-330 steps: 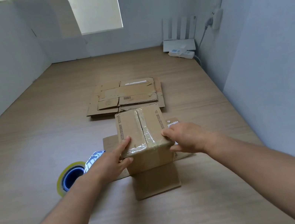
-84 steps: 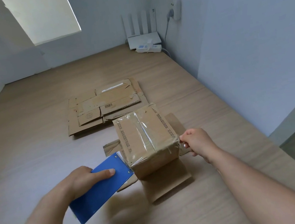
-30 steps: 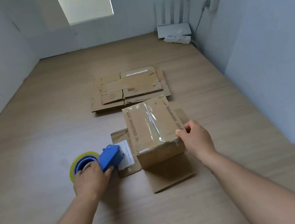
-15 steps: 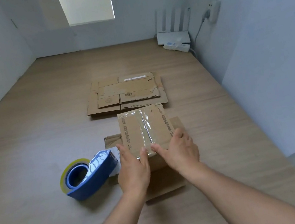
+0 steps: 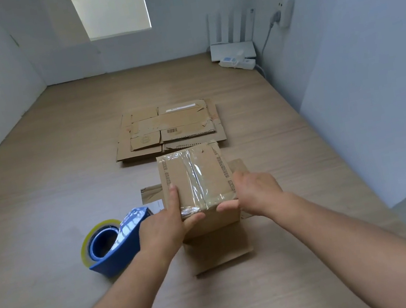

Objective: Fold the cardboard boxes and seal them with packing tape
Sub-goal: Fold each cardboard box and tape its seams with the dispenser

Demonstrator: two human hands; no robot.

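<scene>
A small brown cardboard box (image 5: 195, 179) stands on the wooden floor, its top seam covered by a strip of clear packing tape. My left hand (image 5: 164, 227) grips its near left corner, thumb on the front edge. My right hand (image 5: 254, 193) holds the near right side, thumb pressed on the front edge. A blue tape dispenser (image 5: 112, 245) with a clear roll lies on the floor just left of my left hand. Flat cardboard flaps (image 5: 218, 252) stick out from under the box.
A stack of flattened cardboard boxes (image 5: 168, 130) lies on the floor beyond the box. A white router and power strip (image 5: 233, 54) sit in the far right corner. Grey walls close in on the left and right.
My hands have slid apart from the middle of the box's near edge to its two near corners. The dispenser lies where I set it down.
</scene>
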